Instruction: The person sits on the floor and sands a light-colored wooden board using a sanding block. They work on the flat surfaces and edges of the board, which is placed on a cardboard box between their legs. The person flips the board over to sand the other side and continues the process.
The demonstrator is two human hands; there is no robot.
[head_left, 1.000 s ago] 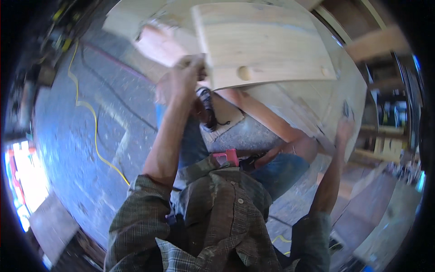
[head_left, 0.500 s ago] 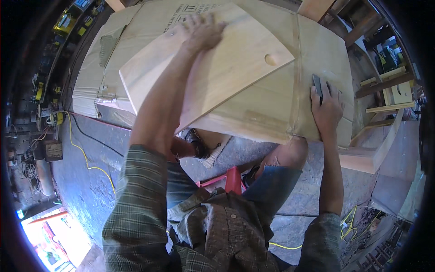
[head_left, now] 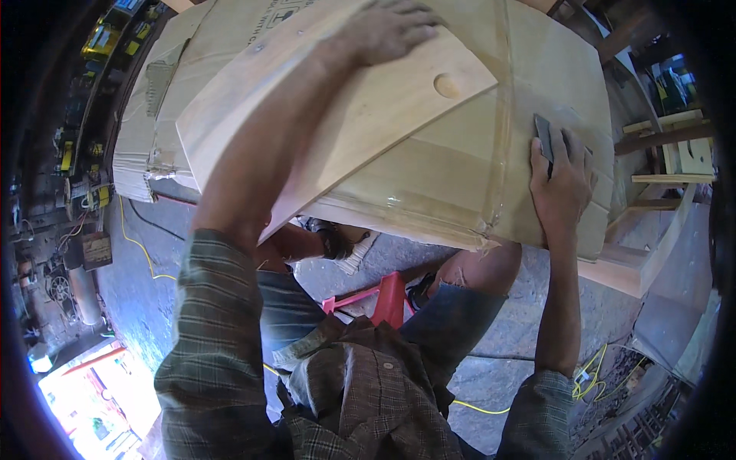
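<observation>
A flat, pale wooden panel with slanted edges lies on the cardboard-covered work surface. Close to its right corner is a round recess, and two small marks show near its far left edge. My left hand rests flat on the panel's far part, fingers spread, holding nothing. On the bare cardboard to the right, my right hand presses down with a folded piece of grey sandpaper between thumb and fingers. Part of the sandpaper is hidden under that hand. My left forearm covers the panel's middle.
Below the cardboard's near edge, a red plastic stool stands between my legs. Wooden frame parts are at the right. A yellow cord lies coiled on the floor at lower right. Shelves with yellow items line the left.
My left hand has slid across the panel, away from me and to the right. My right hand stays on the cardboard with the sandpaper. The whole view has shifted slightly.
</observation>
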